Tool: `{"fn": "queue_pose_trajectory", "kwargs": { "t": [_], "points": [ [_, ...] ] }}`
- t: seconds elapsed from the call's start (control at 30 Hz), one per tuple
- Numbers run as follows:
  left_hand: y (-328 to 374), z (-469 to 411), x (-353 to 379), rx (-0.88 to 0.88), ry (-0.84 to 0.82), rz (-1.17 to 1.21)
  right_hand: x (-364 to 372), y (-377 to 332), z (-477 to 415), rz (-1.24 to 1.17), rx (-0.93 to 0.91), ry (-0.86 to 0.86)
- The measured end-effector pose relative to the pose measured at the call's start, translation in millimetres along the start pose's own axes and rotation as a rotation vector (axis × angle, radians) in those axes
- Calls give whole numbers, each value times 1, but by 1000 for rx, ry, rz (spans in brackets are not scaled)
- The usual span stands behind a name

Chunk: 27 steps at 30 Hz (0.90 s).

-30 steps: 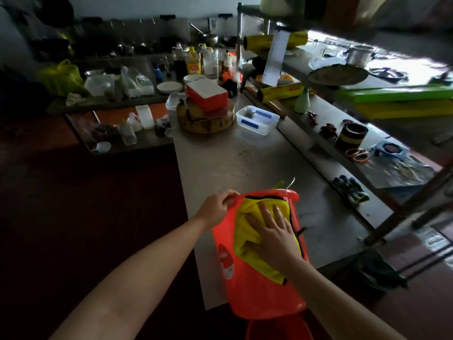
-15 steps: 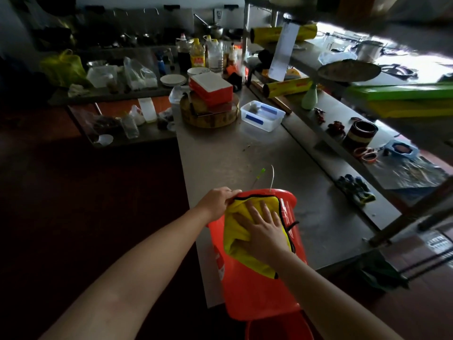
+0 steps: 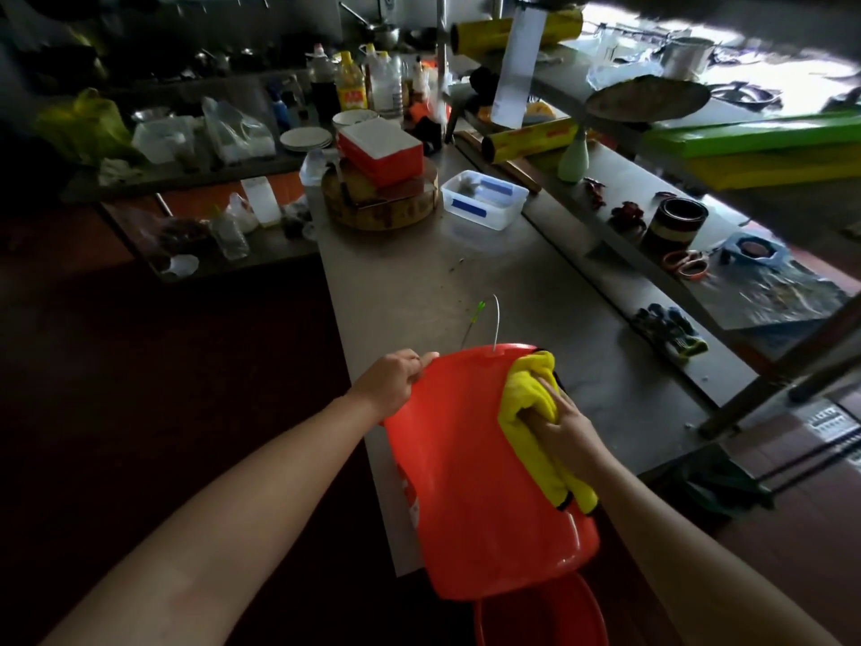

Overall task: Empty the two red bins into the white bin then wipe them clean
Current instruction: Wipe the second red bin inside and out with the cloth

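The left grip (image 3: 396, 380) clutches the rim of a red bin (image 3: 466, 482) tilted at the near edge of the tabletop (image 3: 466, 282) (a second red bin (image 3: 540, 617) sits below it), while the right grip (image 3: 566, 428) clasps a bunched yellow cloth (image 3: 526, 389) against its right side.

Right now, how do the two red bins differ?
The upper red bin lies tilted against the table edge; the lower red bin sits beneath it. The left hand grips the upper bin's far edge and the right hand holds a yellow cloth against it; no hand is on the lower one. The upper shows nearly whole, the lower only partly. Both are red.
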State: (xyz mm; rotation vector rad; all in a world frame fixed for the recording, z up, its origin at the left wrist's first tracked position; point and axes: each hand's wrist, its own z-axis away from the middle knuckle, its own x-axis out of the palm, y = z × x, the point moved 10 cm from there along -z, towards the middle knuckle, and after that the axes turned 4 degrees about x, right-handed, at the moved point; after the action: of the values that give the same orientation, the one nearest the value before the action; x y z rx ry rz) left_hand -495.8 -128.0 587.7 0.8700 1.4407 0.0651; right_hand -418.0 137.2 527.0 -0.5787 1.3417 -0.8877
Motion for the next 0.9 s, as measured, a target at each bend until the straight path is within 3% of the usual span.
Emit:
{"fn": "queue_pose_trajectory", "kwargs": {
  "t": [0.07,0.13,0.3,0.47,0.57,0.7,0.9],
  "points": [
    [0,-1,0,-21,12,-13,-1,9,0,-59,97,0],
    [2,-2,2,-23,2,-29,6,-2,5,43,72,30],
    [9,-6,2,-8,-42,-56,60,-67,44,654,-164,66],
    [5,-1,2,-10,-63,-75,148,-103,80,949,-442,-145],
    [2,1,-1,-11,-67,-61,141,-99,78,914,-436,-119],
    [-6,6,-3,-23,-73,-73,79,-74,67,724,-346,50],
    [-20,16,-4,-129,-50,-41,19,0,49,167,-41,-1]
  ]
}}
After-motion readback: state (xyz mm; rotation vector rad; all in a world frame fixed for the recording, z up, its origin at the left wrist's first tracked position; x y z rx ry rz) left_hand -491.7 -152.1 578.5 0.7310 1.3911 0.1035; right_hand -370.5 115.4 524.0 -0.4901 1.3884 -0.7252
